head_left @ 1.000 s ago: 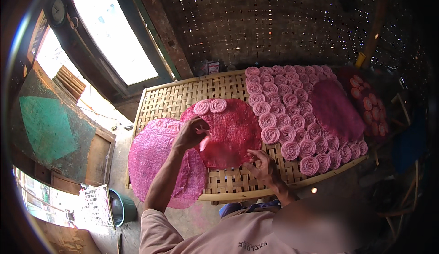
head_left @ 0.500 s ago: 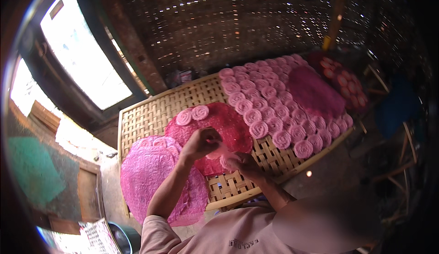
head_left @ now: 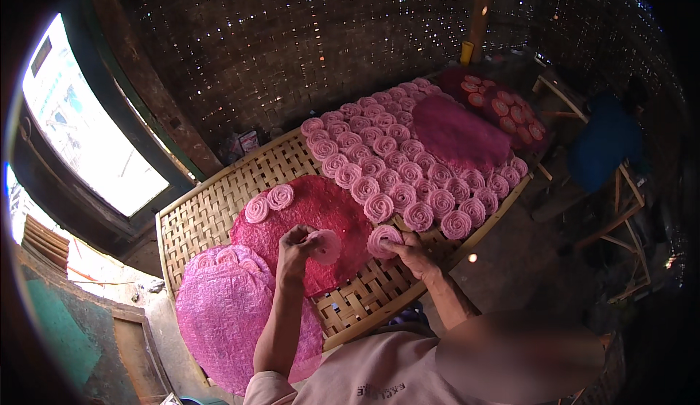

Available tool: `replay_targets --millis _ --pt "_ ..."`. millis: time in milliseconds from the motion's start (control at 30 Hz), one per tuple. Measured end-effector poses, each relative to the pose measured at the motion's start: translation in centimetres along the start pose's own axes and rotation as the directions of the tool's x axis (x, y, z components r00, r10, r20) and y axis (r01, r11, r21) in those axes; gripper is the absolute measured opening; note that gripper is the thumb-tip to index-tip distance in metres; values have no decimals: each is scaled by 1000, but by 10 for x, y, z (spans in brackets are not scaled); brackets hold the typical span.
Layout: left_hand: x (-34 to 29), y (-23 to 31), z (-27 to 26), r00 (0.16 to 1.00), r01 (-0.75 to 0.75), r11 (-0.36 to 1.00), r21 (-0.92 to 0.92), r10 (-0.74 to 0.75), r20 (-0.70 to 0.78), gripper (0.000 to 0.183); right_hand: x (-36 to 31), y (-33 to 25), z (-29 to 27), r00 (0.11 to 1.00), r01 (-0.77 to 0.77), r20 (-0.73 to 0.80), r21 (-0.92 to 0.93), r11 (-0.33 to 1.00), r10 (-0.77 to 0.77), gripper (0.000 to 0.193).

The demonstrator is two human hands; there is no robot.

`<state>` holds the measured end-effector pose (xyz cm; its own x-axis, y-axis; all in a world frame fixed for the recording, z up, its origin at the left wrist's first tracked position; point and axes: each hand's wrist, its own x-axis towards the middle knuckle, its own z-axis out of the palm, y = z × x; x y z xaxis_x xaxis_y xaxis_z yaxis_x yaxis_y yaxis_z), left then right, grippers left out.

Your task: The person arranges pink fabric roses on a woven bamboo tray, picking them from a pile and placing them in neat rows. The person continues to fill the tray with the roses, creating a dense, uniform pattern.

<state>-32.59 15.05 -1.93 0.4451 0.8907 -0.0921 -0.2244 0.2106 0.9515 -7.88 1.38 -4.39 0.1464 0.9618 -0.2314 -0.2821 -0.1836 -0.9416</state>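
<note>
My left hand point(head_left: 296, 246) pinches a pale pink rosette point(head_left: 327, 247) by its edge, above a crimson rounded mat point(head_left: 313, 201). To its right, my right hand point(head_left: 417, 258) grips another pink rosette point(head_left: 383, 240) between thumb and fingers, near the mat's right edge. Two more rosettes point(head_left: 280, 196) lie side by side at the mat's far left edge. A bright pink textured sheet point(head_left: 222, 310) overlaps the mat at the near left, with a few rosettes point(head_left: 227, 255) along its top.
Everything lies on a woven bamboo platform point(head_left: 204, 208). Many pink rosettes point(head_left: 397, 179) sit in rows on its right half, partly under a magenta cloth point(head_left: 459, 131). Behind stands a woven wall point(head_left: 292, 55); wooden frames point(head_left: 631, 237) are at the right, a bright doorway point(head_left: 87, 135) at the left.
My hands have moved apart; each now plainly shows a rosette, where before they were close together over pink pieces. The whole view has shifted, so the platform sits further left.
</note>
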Motion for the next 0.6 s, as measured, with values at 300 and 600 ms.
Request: replay_targets --millis 300,600 --pt "-32 -7 19 977 21 997 -76 -37 -209 30 41 2 -23 933 49 -154 -842 538 -325 40" --pt "-34 -17 73 1000 -3 998 64 3 6 30 -9 -5 16 938 249 -151 -337 908 -313 47"
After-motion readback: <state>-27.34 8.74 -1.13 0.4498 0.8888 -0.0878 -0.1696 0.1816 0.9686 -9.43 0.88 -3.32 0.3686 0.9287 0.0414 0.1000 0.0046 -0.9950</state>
